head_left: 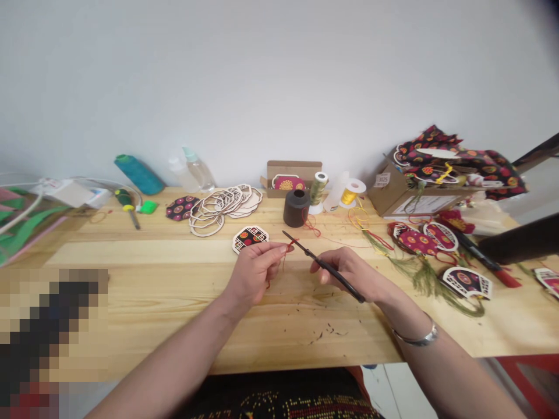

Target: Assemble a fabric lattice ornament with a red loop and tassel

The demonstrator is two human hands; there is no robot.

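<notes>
Between the thumb and fingers of my left hand (257, 270) is a red cord (292, 243), its short loose ends hanging below. My right hand (349, 270) grips a pair of black scissors (334, 272), with the blades slanting up and left against the cord. The scissors' handles are partly hidden by my fingers. Just behind my left hand lies an octagonal wooden-framed pendant (248, 237) with dark patterned fabric. A black thread spool (296, 208) stands beyond the scissor tips.
Wooden frames (209, 212) lie in a pile at back left, near a screwdriver (127, 207) and teal thread cone (138, 174). A cardboard box (406, 195) of fabric stands right. Tasselled pendants (465, 283) lie before it. Dark scraps (325, 334) dot the front.
</notes>
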